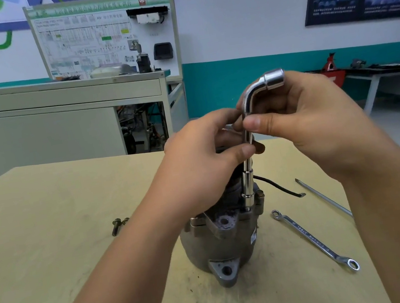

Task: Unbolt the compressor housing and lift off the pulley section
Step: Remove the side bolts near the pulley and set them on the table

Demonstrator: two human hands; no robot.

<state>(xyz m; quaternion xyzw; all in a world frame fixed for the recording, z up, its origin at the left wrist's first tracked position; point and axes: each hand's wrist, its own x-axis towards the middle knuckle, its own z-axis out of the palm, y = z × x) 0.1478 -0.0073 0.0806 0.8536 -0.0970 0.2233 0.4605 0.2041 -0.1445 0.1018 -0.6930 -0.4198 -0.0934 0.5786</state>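
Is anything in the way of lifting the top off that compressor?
Yes. The socket wrench stands upright on the compressor flange, gripped by the left hand and right hand; the left hand hides the top.

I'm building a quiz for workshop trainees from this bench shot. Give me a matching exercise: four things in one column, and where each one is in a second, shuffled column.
Things
1. L-shaped socket wrench
2. ring spanner
3. loose bolts
4. compressor

Places
A. flat on the table, right of the compressor
B. standing upright mid-table
C. held by the left hand and right hand, lower end on the compressor's top
D. on the table, left of the compressor

Pairs: 1-C, 2-A, 3-D, 4-B
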